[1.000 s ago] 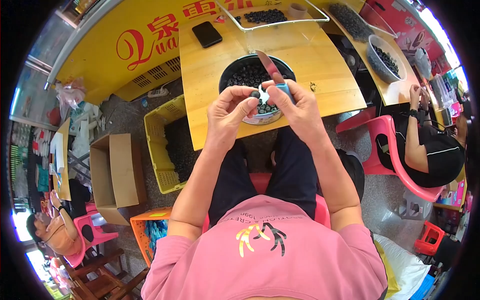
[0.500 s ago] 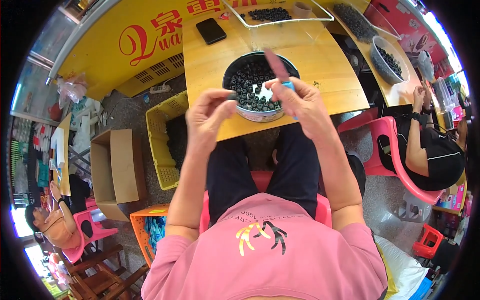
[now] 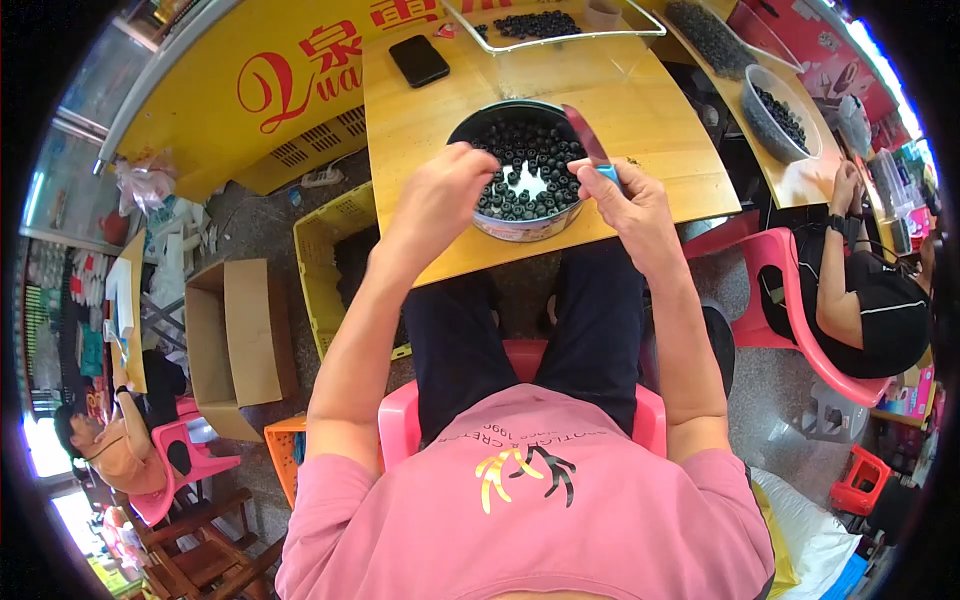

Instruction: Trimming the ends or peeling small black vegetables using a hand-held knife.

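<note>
Seated at my wooden table [image 3: 640,160], I hold my left hand [image 3: 440,195] loosely curled at the rim of the round tin [image 3: 530,170] of small dark pieces, whether it grips one I cannot tell, while my right hand [image 3: 625,205] grips a blue-handled knife [image 3: 590,145] angled over the tin. The blade sits close to my left fingers; a slip could nick them or tip the tin off the near edge. Half a second ago both hands hovered nearer me, apart; now they have reached the tin.

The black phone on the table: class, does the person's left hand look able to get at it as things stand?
Probably yes: the left hand hovers at the round tin's left rim, and bare tabletop lies between it and the black phone.
</note>
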Available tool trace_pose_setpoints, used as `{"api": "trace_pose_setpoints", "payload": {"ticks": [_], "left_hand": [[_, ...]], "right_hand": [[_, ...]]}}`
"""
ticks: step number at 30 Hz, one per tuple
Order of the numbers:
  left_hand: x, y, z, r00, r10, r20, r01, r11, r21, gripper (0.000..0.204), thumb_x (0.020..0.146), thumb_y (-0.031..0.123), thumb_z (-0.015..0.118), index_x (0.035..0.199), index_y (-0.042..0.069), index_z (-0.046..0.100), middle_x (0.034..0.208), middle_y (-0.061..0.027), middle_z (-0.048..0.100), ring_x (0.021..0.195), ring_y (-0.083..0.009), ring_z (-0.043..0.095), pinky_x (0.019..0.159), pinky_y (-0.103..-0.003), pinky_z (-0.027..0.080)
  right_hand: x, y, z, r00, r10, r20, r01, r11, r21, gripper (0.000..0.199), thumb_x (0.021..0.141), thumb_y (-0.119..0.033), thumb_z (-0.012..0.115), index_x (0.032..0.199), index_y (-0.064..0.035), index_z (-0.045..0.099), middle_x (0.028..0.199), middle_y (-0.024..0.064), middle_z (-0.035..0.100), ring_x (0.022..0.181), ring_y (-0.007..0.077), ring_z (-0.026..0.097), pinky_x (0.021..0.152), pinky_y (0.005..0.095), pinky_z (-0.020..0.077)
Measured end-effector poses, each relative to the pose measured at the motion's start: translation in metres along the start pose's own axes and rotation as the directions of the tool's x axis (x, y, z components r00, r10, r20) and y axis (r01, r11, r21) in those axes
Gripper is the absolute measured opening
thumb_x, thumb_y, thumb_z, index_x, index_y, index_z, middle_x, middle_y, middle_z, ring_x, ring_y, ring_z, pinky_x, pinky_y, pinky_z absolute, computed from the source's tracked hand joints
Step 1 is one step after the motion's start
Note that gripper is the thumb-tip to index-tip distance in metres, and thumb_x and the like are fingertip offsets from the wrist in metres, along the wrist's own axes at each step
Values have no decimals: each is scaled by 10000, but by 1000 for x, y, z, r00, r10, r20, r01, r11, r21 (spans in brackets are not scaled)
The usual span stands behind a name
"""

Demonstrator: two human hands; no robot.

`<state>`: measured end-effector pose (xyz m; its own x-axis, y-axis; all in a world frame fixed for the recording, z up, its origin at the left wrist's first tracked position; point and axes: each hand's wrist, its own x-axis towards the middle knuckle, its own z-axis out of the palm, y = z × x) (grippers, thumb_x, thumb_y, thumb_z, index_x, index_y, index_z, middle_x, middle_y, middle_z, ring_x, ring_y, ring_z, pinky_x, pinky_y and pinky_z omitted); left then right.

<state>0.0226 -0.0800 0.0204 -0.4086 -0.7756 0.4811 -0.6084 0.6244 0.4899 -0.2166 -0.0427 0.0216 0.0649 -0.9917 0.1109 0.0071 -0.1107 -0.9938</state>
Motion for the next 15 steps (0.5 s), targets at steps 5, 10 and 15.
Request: {"api": "trace_pose_setpoints", "payload": {"ticks": [5,10,15], "left_hand": [[36,-22,51,947,-102,306,3,951,310,155,787,110,663,926,43,653,899,-146,635,872,-337,628,737,-420,505],[39,-26,60,928,-108,356,-23,938,347,216,769,134,692,969,59,658,910,-131,645,860,-299,647,771,-385,510],[29,-1,33,939,-218,268,323,829,-457,246,818,95,720,1038,29,631,941,-45,654,861,-139,632,809,-265,495]], "right_hand": [[-6,-4,0,998,-65,13,65,996,-68,249,932,-223,649,1069,-20,694,792,-36,596,700,21,492,619,170,367],[-6,1,-6,997,-70,-11,70,997,-23,248,928,-221,654,1072,-23,693,791,-33,597,697,22,493,617,171,370],[-2,2,-1,999,7,-35,-5,998,69,250,932,-229,649,1070,-24,683,771,-27,600,563,1,407,496,166,298]]}}
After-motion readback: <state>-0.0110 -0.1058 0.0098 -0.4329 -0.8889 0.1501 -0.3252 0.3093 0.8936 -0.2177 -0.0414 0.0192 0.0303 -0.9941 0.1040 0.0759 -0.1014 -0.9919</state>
